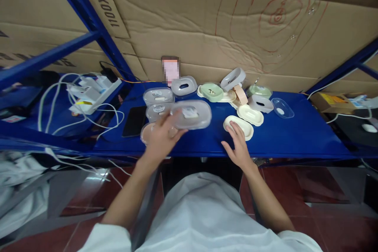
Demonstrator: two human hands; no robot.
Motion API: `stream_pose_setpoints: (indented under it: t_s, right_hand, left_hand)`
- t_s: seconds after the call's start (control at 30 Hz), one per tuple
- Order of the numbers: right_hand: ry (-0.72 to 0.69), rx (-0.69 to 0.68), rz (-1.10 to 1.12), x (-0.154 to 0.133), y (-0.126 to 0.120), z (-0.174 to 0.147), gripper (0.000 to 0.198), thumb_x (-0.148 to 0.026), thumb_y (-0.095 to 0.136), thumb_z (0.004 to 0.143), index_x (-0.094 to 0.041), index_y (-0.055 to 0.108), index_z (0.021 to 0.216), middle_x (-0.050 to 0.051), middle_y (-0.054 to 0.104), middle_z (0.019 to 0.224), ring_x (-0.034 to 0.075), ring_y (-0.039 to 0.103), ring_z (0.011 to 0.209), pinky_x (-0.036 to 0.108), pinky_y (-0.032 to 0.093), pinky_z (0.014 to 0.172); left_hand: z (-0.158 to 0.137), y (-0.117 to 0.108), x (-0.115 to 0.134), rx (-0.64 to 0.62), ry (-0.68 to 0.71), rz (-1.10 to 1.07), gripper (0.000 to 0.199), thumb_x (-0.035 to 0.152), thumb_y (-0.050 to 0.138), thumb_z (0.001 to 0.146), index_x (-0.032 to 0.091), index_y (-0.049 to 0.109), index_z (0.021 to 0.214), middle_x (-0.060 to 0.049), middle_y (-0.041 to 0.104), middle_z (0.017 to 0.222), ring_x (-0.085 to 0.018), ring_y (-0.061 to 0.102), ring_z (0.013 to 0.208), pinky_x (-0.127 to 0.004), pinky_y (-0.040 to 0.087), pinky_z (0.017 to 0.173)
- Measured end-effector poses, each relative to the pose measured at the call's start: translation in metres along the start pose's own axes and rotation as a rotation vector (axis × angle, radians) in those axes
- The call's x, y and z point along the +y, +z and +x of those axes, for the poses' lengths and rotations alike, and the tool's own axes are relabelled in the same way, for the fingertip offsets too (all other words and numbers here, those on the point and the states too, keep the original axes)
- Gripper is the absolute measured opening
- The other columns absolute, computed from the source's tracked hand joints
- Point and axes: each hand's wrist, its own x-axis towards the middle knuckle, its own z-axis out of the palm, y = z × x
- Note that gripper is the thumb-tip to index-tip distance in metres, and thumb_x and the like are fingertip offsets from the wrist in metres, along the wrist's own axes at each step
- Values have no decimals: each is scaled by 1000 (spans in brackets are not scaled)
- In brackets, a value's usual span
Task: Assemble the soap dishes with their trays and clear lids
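Observation:
My left hand [163, 136] grips the near left end of a grey oval box with a clear lid [195, 115], holding it raised above the blue tabletop. A whitish patch shows through its lid. Behind and beneath that hand sit similar lidded boxes: a grey one [158, 95], another grey one [152, 112] and a pinkish one [145, 133] partly covered by the hand. My right hand [238, 147] has its fingers spread, the fingertips over a cream oval tray [246, 129]. A second cream tray [250, 115] lies just behind it.
Along the back are a grey oval shell [183, 86], a green dish [211, 92], a tilted grey shell [233, 78], a peach piece [240, 94] and a clear lid [282, 108]. A black phone [134, 121] and a power strip with white cables [96, 94] lie left. Cardboard [189, 27] stands behind.

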Motion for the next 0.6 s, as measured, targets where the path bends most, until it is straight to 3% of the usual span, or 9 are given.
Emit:
stream_pose_setpoints:
  t_s: [0.13, 0.27, 0.43, 0.6]
  right_hand:
    - [53, 19, -145, 14, -7, -11, 57, -33, 60, 106, -30, 45, 161, 14, 53, 160, 35, 47, 151, 60, 42, 123]
    - [148, 33, -194, 20, -7, -17, 43, -35, 58, 107, -26, 56, 150, 15, 55, 157, 34, 49, 149, 58, 44, 119]
    - [188, -21, -203, 22, -3, -14, 42, -39, 55, 108, -25, 59, 147, 15, 60, 152, 33, 54, 144, 57, 44, 118]
    - [180, -116, -144, 23, -5, -10, 45, -39, 52, 109, -26, 57, 152, 12, 63, 152, 34, 53, 147, 59, 45, 119]
  left_hand:
    - [53, -33, -68, 53, -60, 32, 68, 54, 74, 95, 20, 54, 150, -11, 63, 149, -32, 61, 137, -55, 52, 115]
    - [83, -35, -129, 12, -153, -3, 74, 60, 76, 90, 16, 54, 145, -7, 65, 145, -27, 60, 132, -52, 53, 112]
    - [84, -25, -160, -68, -253, -52, 85, 69, 77, 84, 17, 52, 146, -7, 65, 144, -24, 66, 118, -48, 57, 103]
    - [81, -32, -175, -119, -219, -40, 84, 72, 71, 91, 19, 45, 151, -5, 63, 146, -23, 65, 118, -48, 62, 100]
